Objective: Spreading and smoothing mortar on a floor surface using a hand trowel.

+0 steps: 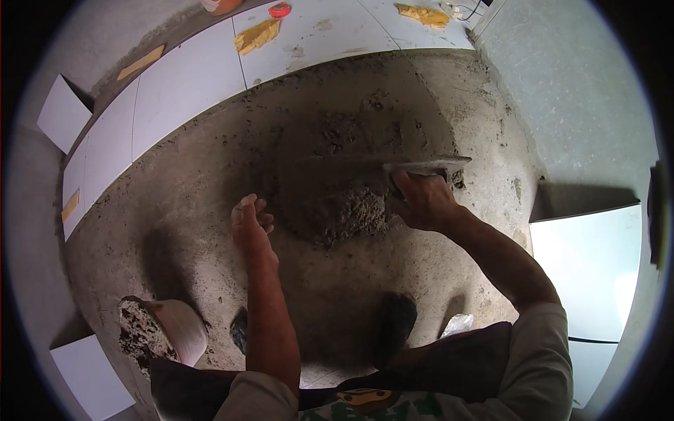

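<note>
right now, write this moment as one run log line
left hand: empty, fingers loosely curled | right hand: gripping trowel | mortar heap: on floor, between hands | pale bucket: lower left, holding mix

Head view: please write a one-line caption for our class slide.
Right hand grips a flat trowel near rough dark mortar; the left hand hangs empty.

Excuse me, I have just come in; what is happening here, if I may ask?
A person's right grip holds a flat trowel near a rough heap of dark, mortar-like mix on the floor. The left grip looks empty, to the left of the heap. White tiles form a row beyond, and a tipped bucket with grey mix lies at the lower left.
</note>
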`<state>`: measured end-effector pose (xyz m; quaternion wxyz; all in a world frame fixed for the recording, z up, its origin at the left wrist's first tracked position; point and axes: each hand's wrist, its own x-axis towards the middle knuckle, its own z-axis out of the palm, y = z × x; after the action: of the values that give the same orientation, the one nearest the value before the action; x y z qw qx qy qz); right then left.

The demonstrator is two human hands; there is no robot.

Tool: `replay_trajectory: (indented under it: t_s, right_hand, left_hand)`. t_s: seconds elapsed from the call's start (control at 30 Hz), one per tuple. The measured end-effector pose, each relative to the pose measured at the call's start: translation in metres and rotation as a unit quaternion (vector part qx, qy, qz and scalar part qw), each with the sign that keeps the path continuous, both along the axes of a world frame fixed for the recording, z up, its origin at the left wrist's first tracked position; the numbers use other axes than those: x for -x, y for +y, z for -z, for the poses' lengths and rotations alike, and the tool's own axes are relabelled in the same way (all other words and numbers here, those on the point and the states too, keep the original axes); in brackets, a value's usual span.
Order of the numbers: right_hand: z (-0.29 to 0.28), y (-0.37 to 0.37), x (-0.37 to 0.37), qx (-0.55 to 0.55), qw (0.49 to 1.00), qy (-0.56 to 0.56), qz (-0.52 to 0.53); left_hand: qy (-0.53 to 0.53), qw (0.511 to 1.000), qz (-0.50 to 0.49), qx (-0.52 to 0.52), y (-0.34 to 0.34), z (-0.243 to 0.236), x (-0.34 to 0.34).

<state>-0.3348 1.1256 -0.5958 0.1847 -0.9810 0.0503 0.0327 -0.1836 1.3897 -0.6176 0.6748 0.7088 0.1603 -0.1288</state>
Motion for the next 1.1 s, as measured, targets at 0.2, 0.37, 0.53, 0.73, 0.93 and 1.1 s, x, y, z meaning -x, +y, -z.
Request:
replay_trajectory:
  t_s: [0.2,0.37,0.53,0.73,0.93,1.1]
  right_hand:
    - [0.015,-0.003,0.009,-0.014,0.99,0.135,0.041]
    - [-0.012,-0.006,0.002,-0.051,0.987,0.068,0.133]
    - [0.019,-0.006,-0.005,0.02,0.984,0.173,-0.028]
    - [0.064,-0.009,-0.058,0.131,0.964,0.117,-0.197]
    - [0.076,-0.011,-0.12,0.107,0.983,0.085,-0.125]
    - [0.058,-0.018,-0.164,0.097,0.988,0.116,-0.019]
  left_hand:
    - [0.031,0.998,0.046,0.031,0.002,0.02,0.015]
    - [-0.048,0.988,0.005,-0.15,0.038,0.073,0.014]
    - [-0.117,0.932,0.063,-0.338,0.045,0.117,0.046]
    - [-0.188,0.806,0.143,-0.543,0.06,0.157,0.102]
    - [-0.187,0.741,0.176,-0.621,0.049,0.157,0.107]
    - [-0.172,0.732,0.182,-0.634,0.044,0.152,0.106]
